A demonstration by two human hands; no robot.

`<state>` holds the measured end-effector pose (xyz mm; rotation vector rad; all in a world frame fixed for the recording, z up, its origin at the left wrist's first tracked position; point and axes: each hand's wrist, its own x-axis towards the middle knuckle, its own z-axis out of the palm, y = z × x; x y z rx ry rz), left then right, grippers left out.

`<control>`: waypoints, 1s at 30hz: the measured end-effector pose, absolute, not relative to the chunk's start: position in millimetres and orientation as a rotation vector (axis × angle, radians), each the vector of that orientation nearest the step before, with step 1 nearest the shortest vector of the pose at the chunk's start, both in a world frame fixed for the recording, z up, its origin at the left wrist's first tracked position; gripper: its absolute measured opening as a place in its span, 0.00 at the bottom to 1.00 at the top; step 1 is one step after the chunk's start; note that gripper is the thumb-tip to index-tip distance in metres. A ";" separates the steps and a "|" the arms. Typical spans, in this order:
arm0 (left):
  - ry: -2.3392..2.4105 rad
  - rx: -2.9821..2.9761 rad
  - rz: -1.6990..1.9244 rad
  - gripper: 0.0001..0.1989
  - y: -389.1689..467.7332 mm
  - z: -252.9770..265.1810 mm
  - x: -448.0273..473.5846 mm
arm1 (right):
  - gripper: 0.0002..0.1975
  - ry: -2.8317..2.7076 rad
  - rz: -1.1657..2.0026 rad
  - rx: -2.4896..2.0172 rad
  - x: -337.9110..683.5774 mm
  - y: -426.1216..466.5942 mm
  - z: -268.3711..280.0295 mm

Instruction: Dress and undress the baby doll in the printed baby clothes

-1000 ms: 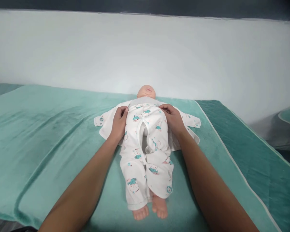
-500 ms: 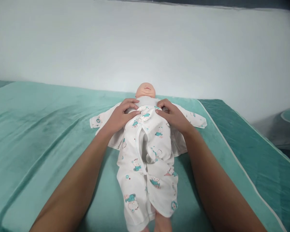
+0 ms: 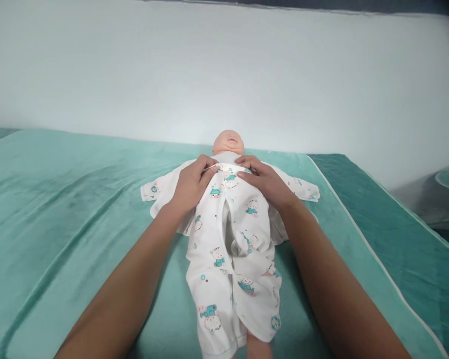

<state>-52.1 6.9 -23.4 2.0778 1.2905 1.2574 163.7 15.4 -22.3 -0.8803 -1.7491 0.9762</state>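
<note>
A baby doll lies on its back, head toward the wall. White split-crotch baby trousers with a teal animal print cover its legs and belly. My left hand pinches their waistband on the left between thumb and fingers. On the other side, my right hand has its thumb and fingers closed over the waistband; some fingertips rest near the doll's chest. A matching baby shirt spreads beneath the doll, sleeves out to both sides. The feet show partly at the bottom edge.
A light teal sheet with wrinkles on the left covers the surface. Darker teal cloth borders it on the right, past a pale edging. Behind the doll rises a white wall.
Both hands have shifted slightly along the waistband, and the left fingers have closed more tightly on it. The doll and trousers appear a little further right in view.
</note>
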 end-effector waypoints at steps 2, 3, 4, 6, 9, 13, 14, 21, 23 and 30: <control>1.368 2.055 1.242 0.10 13.3 -22.6 -50.4 | 0.11 -1.658 1.055 -0.873 162.9 18.5 -23.5; 1.395 2.040 1.238 0.10 17.2 -21.6 -49.0 | 0.12 -1.598 1.083 -0.889 162.5 20.8 -24.2; 1.414 2.026 1.232 0.10 21.4 -20.0 -47.2 | 0.14 -1.537 1.099 -0.919 162.2 23.7 -25.1; 1.437 2.000 1.212 0.10 30.1 -15.8 -42.9 | 0.16 -1.419 1.105 -1.007 162.5 31.7 -27.6; 1.450 1.989 1.131 0.08 42.2 -9.4 -36.6 | 0.16 -1.318 1.139 -1.122 166.1 48.0 -34.4; 1.459 1.937 1.080 0.09 52.9 -7.2 -32.3 | 0.15 -1.243 1.183 -1.196 173.1 68.8 -47.6; 1.452 1.898 1.084 0.10 54.2 -7.5 -32.2 | 0.15 -1.230 1.177 -1.204 174.2 71.8 -50.2; 1.313 1.580 0.976 0.16 47.4 -4.2 -48.2 | 0.13 -1.223 1.075 -1.268 176.1 72.0 -53.2; 1.287 1.516 0.984 0.15 44.1 -2.8 -56.3 | 0.13 -1.232 1.009 -1.286 176.2 70.8 -52.6; 1.156 1.281 1.325 0.11 43.6 -9.5 -67.6 | 0.10 -1.274 0.516 -1.316 172.4 59.0 -51.8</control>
